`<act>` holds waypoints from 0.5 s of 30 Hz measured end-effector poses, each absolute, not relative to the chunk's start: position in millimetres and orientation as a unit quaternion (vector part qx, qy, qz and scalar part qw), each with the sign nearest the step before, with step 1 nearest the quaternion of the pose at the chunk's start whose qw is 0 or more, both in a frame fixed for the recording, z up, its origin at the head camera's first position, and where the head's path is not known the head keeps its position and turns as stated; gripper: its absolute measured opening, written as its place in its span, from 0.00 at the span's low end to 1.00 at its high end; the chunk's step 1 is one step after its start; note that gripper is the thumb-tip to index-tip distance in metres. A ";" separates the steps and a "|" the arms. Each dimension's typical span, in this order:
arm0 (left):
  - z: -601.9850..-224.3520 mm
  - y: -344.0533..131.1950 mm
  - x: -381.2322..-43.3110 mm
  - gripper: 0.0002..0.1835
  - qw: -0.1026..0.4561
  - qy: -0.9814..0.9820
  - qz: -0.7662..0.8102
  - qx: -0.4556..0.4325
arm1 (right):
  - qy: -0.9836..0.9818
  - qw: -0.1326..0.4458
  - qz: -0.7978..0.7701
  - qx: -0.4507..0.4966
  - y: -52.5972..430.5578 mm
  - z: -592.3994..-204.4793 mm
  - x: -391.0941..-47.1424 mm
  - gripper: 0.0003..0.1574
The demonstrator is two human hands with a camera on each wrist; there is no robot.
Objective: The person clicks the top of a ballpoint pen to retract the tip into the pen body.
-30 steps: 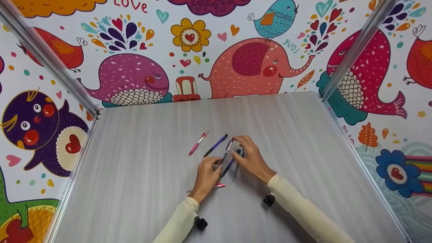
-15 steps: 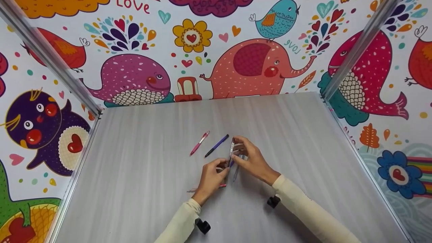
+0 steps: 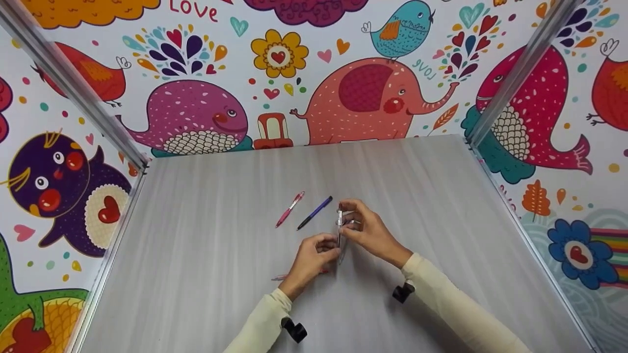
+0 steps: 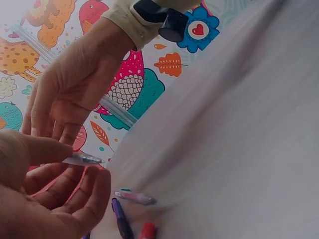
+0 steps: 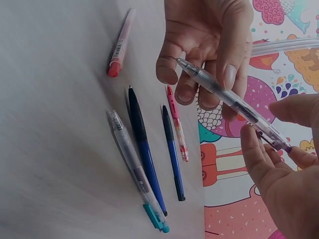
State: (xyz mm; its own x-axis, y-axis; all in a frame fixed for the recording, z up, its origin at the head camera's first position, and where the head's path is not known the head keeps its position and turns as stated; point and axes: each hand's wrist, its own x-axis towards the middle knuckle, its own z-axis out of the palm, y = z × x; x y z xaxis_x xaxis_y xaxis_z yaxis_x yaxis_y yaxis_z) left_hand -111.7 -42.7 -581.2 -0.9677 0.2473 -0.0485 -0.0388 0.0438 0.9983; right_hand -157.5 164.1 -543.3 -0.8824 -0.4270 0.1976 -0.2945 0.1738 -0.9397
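Observation:
A clear-barrelled pen with a dark purplish end is held above the table between both hands. My left hand pinches it near its pointed tip, thumb against the barrel in the right wrist view. My right hand grips the clicker end with thumb and fingers. In the left wrist view, only the pen's tip end shows past the left thumb. Below the hands lie a clear pen with a teal clicker and a blue pen with a black grip, both largely hidden in the head view.
Beyond the hands, a pink pen and another blue pen lie on the grey table. A red-ended pen lies partly under my left forearm. Patterned walls and metal posts border the table.
The held pen has swung from a slant to nearly straight up and down in the head view. Both hands have shifted slightly right with it. The loose pens stay put.

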 end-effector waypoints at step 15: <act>-580.2 -39.7 -106.0 0.16 0.145 0.664 0.732 0.052 | 0.750 0.072 -0.614 -0.234 167.5 -541.3 -156.8 0.39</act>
State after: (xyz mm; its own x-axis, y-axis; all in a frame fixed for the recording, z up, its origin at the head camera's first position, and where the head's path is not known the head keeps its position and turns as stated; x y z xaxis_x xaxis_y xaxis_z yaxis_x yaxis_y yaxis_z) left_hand -106.0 -39.7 -580.2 -0.9527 0.2811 -0.1154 -0.1421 -0.0765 0.9869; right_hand -156.8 167.5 -541.3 -0.8801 -0.4399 0.1786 -0.2617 0.1356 -0.9556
